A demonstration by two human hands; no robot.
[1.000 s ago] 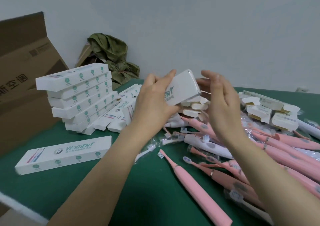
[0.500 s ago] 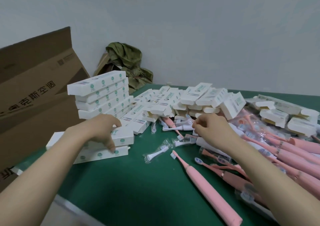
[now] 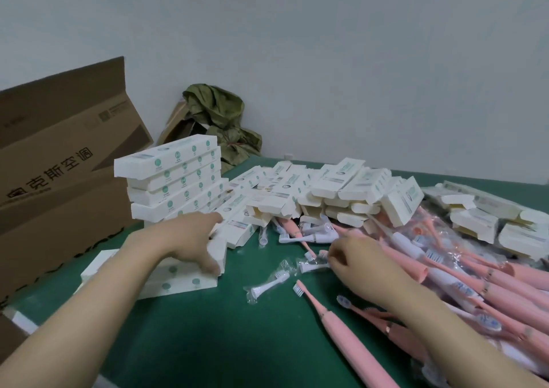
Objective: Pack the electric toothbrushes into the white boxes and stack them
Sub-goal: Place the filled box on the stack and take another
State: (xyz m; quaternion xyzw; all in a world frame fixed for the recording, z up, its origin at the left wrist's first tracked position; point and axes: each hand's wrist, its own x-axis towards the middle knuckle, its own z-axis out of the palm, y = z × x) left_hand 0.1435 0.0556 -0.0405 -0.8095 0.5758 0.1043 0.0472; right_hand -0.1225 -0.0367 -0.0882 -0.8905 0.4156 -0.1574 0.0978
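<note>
Green matting covers the bench point(image 3: 184, 343), which stands against a plain pale wall. Packing looks partly done: a tall stack of closed white boxes point(image 3: 175, 180) rises at centre left. Just below it in the frame a low stack point(image 3: 178, 283) is begun, where the left hand point(image 3: 184, 239) lies over the top box point(image 3: 217, 249), its fingers point(image 3: 212, 267) curled over the box's end. Plenty seems left to do: a heap of open boxes point(image 3: 335, 197) with flaps up crosses the middle, and many pink toothbrushes point(image 3: 505, 286) lie loose at the right. The right hand point(image 3: 356, 261), at centre, has its fingers point(image 3: 334, 261) bunched together on a bagged brush head point(image 3: 312, 266); another bagged head point(image 3: 267, 285) lies near. On the brown carton point(image 3: 59, 180) at the left, the characters 克斯空调 can be read. The boxes carry green round marks, but their lettering is too blurred to read.
</note>
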